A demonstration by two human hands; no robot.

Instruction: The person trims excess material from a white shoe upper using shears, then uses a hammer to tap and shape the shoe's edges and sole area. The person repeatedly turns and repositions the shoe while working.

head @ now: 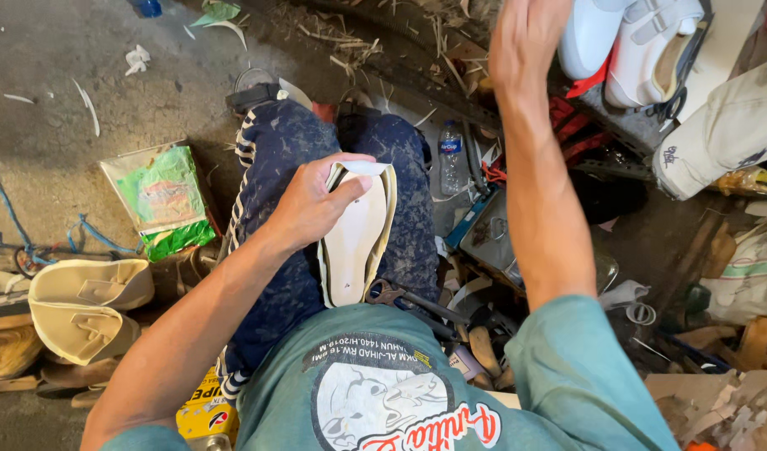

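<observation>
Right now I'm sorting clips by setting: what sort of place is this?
Probably a small shoemaking workshop, floor-level. The left hand holds a white shoe upper on a last; finished white strapped shoes sit on a shelf, cream uppers lie left.

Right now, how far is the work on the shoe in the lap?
Done: white finished shoes sit ahead. In hand: the left hand has its grip on an unfinished upper with the pale insole showing; the right hand reaches forward. Left: no outsole shows on it.

Two white shoes [634, 42], one plastic bottle [451, 156], one green packet [162, 200].
</observation>
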